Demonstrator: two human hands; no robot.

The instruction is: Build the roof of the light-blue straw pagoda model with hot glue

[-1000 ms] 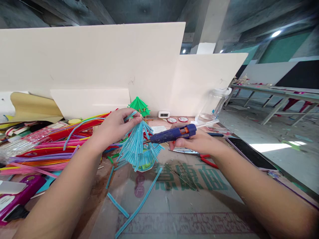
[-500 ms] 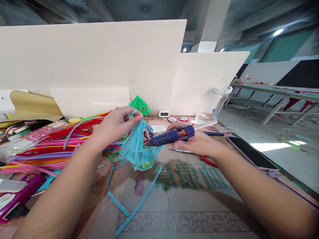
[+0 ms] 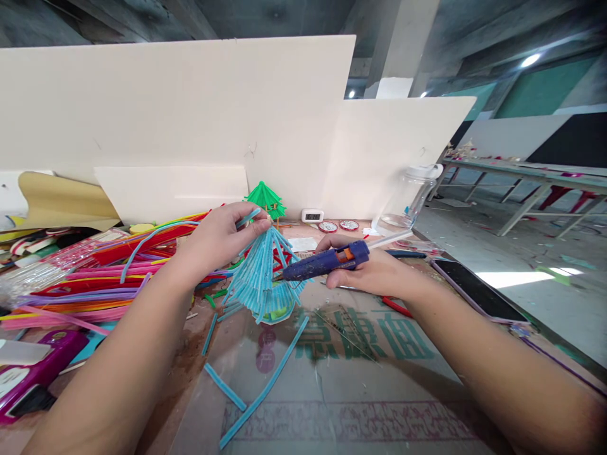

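My right hand (image 3: 360, 268) is wrapped round a dark blue hot glue gun (image 3: 327, 260) with an orange part and a white glue stick (image 3: 391, 239) out of its back. Its nozzle points left, against or just in front of a light blue layered cone model (image 3: 258, 272) made of pipe cleaner strips; contact I cannot tell. My left hand (image 3: 232, 230) is closed at the model's top, with a short blue pipe cleaner (image 3: 249, 218) between its fingers. Behind stands a small green roof-shaped piece (image 3: 265, 199). Loose blue pipe cleaners (image 3: 265, 385) lie on the printed sheet in front.
Bundles of coloured pipe cleaners (image 3: 95, 284) and a purple device (image 3: 42, 373) lie at left. A small digital clock (image 3: 312, 217), a clear jar (image 3: 410, 199), red-handled pliers (image 3: 396, 307) and a phone (image 3: 478, 291) are around the right side. White boards (image 3: 190, 107) stand behind.
The glue gun has shifted very slightly in my right hand's grip area, nozzle still at the model. My left hand stays in place.
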